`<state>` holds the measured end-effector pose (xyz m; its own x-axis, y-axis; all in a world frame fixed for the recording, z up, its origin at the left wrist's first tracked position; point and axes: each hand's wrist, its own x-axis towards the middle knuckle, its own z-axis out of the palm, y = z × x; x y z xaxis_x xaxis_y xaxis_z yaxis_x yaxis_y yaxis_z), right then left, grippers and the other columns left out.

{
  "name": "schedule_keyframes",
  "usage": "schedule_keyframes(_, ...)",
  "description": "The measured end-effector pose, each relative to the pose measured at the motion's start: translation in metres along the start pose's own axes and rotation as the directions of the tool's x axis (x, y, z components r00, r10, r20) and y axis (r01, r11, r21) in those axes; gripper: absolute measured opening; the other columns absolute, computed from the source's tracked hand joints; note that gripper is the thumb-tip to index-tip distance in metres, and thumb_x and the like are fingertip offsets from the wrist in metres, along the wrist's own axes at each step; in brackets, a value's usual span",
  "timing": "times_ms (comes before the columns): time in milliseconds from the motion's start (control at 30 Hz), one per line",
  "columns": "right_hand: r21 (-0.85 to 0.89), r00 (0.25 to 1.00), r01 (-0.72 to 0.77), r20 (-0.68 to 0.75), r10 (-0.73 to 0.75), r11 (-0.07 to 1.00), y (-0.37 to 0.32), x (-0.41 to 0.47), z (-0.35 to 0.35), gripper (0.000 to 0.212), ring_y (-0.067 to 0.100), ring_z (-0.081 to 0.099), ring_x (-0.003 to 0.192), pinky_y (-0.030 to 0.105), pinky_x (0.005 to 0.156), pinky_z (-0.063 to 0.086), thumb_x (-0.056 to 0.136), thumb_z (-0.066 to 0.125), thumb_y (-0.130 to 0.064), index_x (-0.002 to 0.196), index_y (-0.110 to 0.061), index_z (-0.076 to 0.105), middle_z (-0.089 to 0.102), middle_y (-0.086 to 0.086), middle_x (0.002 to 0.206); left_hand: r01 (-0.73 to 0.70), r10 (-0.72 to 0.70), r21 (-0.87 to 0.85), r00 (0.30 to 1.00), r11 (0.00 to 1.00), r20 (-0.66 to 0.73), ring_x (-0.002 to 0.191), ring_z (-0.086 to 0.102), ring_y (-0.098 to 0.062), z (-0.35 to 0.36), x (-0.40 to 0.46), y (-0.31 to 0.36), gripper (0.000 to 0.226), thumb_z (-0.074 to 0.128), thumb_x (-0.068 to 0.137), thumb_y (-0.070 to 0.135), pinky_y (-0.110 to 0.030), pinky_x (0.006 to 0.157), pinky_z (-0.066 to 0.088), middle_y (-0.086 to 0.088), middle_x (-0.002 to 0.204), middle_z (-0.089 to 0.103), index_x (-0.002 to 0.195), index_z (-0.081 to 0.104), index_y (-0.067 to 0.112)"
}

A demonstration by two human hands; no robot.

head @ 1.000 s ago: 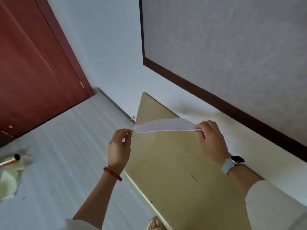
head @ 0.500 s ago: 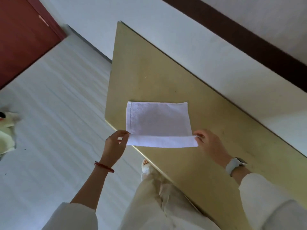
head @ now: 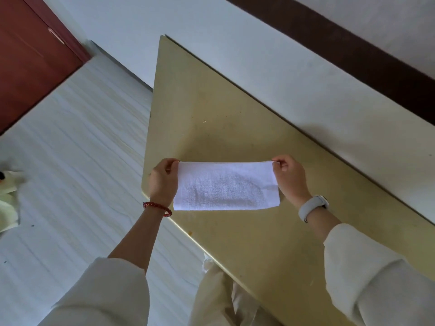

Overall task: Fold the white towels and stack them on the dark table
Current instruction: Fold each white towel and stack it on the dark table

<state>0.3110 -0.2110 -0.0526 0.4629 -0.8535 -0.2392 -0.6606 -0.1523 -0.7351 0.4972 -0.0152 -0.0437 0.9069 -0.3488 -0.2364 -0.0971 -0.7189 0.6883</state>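
A white towel [head: 226, 187] lies folded in half as a wide strip near the left end of the yellowish table [head: 211, 109]. My left hand [head: 162, 180] pinches the towel's far left corner. My right hand [head: 290, 177] pinches the far right corner. Both hands hold the doubled far edge just above the tabletop, while the folded near edge rests close to the table's front edge.
The table stands against a white wall [head: 282, 74] with a dark band above. Pale floor [head: 70, 161] lies to the left, with a red-brown door [head: 28, 55] beyond it. A pale object [head: 8, 203] sits at the far left on the floor.
The towel went from held in the air to laid flat on the table. Both hands then carried its near edge over to the far edge, folding it in half.
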Motion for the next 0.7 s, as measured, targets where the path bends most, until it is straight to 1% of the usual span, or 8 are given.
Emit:
schedule_keyframes(100, -0.043, 1.0, 0.005, -0.005, -0.005, 0.999, 0.006, 0.006, 0.007, 0.018, 0.017, 0.054, 0.078, 0.018, 0.07, 0.036, 0.088, 0.047, -0.002, 0.096, -0.001, 0.063, 0.064, 0.009, 0.087, -0.022, 0.021, 0.095, 1.0, 0.995, 0.009, 0.085, 0.052, -0.011, 0.008, 0.008, -0.004, 0.023, 0.05, 0.094, 0.018, -0.018, 0.069, 0.034, -0.002, 0.097, 0.065, 0.106, 0.067, 0.009)
schedule_keyframes(233, -0.113, 0.998, 0.052, -0.016, -0.054, 0.992, 0.014, 0.009, 0.014, 0.017, 0.02, 0.054, 0.074, 0.021, 0.067, 0.035, 0.087, 0.047, -0.001, 0.091, -0.002, 0.064, 0.063, 0.009, 0.081, -0.054, 0.054, 0.07, 0.999, 0.996, 0.005, 0.088, 0.058, -0.023, 0.015, 0.016, -0.016, 0.02, 0.054, 0.091, 0.015, -0.022, 0.074, 0.037, -0.012, 0.097, 0.063, 0.1, 0.069, 0.005)
schedule_keyframes(333, -0.164, 0.994, 0.099, -0.023, -0.104, 0.981, 0.018, 0.009, 0.019, 0.016, 0.019, 0.051, 0.071, 0.019, 0.062, 0.031, 0.086, 0.047, 0.0, 0.087, -0.002, 0.063, 0.06, 0.009, 0.077, -0.057, 0.057, 0.078, 0.998, 0.995, -0.003, 0.082, 0.055, -0.016, 0.017, 0.018, -0.021, 0.018, 0.056, 0.09, 0.017, -0.023, 0.072, 0.038, -0.01, 0.095, 0.065, 0.099, 0.069, 0.007)
schedule_keyframes(467, -0.194, 0.989, 0.132, -0.036, -0.141, 0.972, 0.02, 0.008, 0.022, 0.015, 0.019, 0.049, 0.072, 0.021, 0.061, 0.029, 0.084, 0.046, 0.001, 0.082, -0.003, 0.06, 0.055, 0.003, 0.074, -0.063, 0.063, 0.07, 0.998, 0.996, -0.004, 0.082, 0.06, -0.017, 0.014, 0.021, -0.02, 0.015, 0.057, 0.09, 0.02, -0.023, 0.069, 0.041, -0.003, 0.09, 0.068, 0.096, 0.068, 0.011)
schedule_keyframes(567, -0.182, 0.991, 0.114, -0.051, -0.125, 0.977, 0.019, 0.013, 0.022, 0.013, 0.018, 0.047, 0.075, 0.023, 0.064, 0.034, 0.084, 0.047, 0.0, 0.086, -0.002, 0.06, 0.057, 0.007, 0.079, -0.015, 0.014, 0.119, 1.0, 0.993, 0.011, 0.08, 0.057, -0.012, 0.012, 0.023, -0.017, 0.015, 0.055, 0.09, 0.026, -0.021, 0.062, 0.04, 0.005, 0.086, 0.064, 0.096, 0.064, 0.015)
schedule_keyframes(633, -0.175, 0.993, 0.085, -0.061, -0.097, 0.981, 0.019, 0.014, 0.02, 0.012, 0.019, 0.048, 0.079, 0.022, 0.068, 0.035, 0.086, 0.052, -0.004, 0.095, -0.001, 0.059, 0.058, 0.014, 0.089, -0.012, 0.01, 0.152, 1.0, 0.988, 0.014, 0.081, 0.057, -0.015, 0.013, 0.024, -0.016, 0.016, 0.054, 0.091, 0.027, -0.024, 0.065, 0.041, 0.002, 0.092, 0.065, 0.097, 0.062, 0.014)
schedule_keyframes(667, -0.176, 0.993, 0.076, -0.079, -0.091, 0.981, 0.019, 0.012, 0.018, 0.017, 0.021, 0.049, 0.083, 0.02, 0.069, 0.034, 0.087, 0.055, -0.007, 0.101, 0.0, 0.058, 0.058, 0.015, 0.095, -0.013, 0.014, 0.166, 1.0, 0.986, -0.004, 0.083, 0.057, -0.017, 0.014, 0.024, -0.015, 0.018, 0.054, 0.091, 0.027, -0.027, 0.066, 0.043, -0.002, 0.098, 0.064, 0.1, 0.061, 0.013)
schedule_keyframes(700, -0.186, 0.989, 0.084, -0.108, -0.105, 0.979, 0.019, 0.009, 0.016, 0.021, 0.024, 0.052, 0.086, 0.022, 0.07, 0.036, 0.088, 0.055, -0.01, 0.106, 0.0, 0.057, 0.057, 0.016, 0.1, -0.014, 0.021, 0.181, 0.999, 0.983, -0.037, 0.087, 0.058, -0.021, 0.014, 0.022, -0.014, 0.02, 0.053, 0.091, 0.026, -0.029, 0.068, 0.044, -0.006, 0.104, 0.061, 0.103, 0.06, 0.012)
